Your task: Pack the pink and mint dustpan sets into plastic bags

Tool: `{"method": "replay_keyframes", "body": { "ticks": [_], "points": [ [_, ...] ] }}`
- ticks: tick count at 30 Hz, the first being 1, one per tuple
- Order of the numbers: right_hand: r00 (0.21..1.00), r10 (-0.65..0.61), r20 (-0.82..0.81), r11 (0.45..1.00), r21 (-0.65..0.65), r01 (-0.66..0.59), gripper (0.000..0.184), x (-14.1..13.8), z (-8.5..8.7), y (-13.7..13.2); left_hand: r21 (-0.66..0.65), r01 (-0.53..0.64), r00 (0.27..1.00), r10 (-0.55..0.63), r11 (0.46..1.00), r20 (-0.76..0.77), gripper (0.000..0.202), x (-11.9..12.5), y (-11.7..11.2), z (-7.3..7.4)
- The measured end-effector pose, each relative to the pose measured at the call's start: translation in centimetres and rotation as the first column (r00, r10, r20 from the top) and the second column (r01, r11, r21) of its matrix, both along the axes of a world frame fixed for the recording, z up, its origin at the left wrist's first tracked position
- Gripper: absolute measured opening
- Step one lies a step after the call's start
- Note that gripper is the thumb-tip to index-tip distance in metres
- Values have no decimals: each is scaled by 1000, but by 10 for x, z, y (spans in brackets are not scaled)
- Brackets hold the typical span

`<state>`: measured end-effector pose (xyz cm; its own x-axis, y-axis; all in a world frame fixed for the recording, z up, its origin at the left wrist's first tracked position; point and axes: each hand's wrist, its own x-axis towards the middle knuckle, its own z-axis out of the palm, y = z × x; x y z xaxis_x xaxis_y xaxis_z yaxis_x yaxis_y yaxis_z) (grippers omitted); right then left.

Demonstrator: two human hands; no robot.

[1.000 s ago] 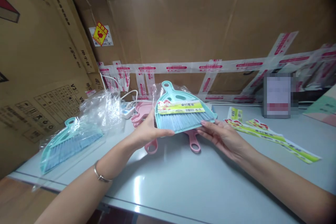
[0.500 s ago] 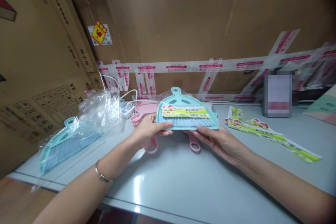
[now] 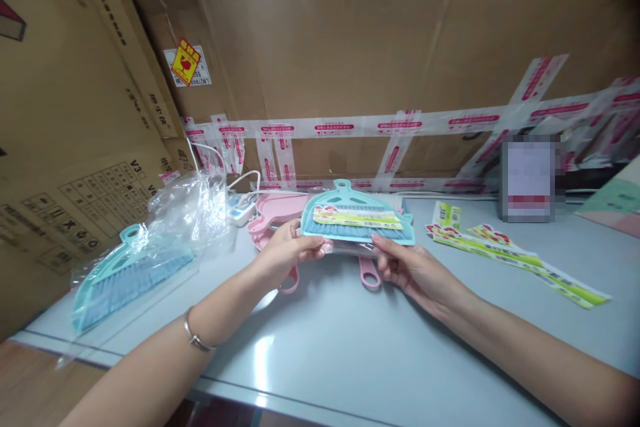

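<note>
L hand (image 3: pixel 289 250) part-closed, gripping near L corner of teal dustpan (image 3: pixel 345 196), thumb on top, fingers below. R hand (image 3: pixel 415 270) also part-closed, thumb at same near edge, fingers curled under. Pan's btwn & just beyond both hands, handle pointing away; blue bristles (image 3: pixel 345 233) & paper label (image 3: pixel 357 217) on it. Clear film (image 3: pixel 353 249) at edge btwn fingertips. Pink dustpan (image 3: pixel 280 207) just past L hand; loose labels (image 3: pixel 505 250) R of R hand.
</note>
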<state>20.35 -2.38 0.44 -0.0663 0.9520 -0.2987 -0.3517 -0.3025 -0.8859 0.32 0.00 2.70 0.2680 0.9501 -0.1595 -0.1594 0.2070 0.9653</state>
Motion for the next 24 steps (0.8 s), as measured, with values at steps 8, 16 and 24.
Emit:
{"method": "replay_keyframes", "body": {
  "ticks": [8, 16, 24],
  "points": [
    [999, 8, 48, 999, -31, -6, 45, 7, 0, 5, -121, 82, 961, -111, 989, -253, 29, -6, 0, 5],
    [977, 207, 49, 967, -161, -197, 44, 20, 2, 11, 714, 469, 604, 401, 520, -689, 40, -17, -12, 20],
    [544, 441, 714, 809, -53, -586, 62, 24, 19, -1, 529, 771, 345, 468, 353, -814, 21, -9, -2, -6]
  ]
}}
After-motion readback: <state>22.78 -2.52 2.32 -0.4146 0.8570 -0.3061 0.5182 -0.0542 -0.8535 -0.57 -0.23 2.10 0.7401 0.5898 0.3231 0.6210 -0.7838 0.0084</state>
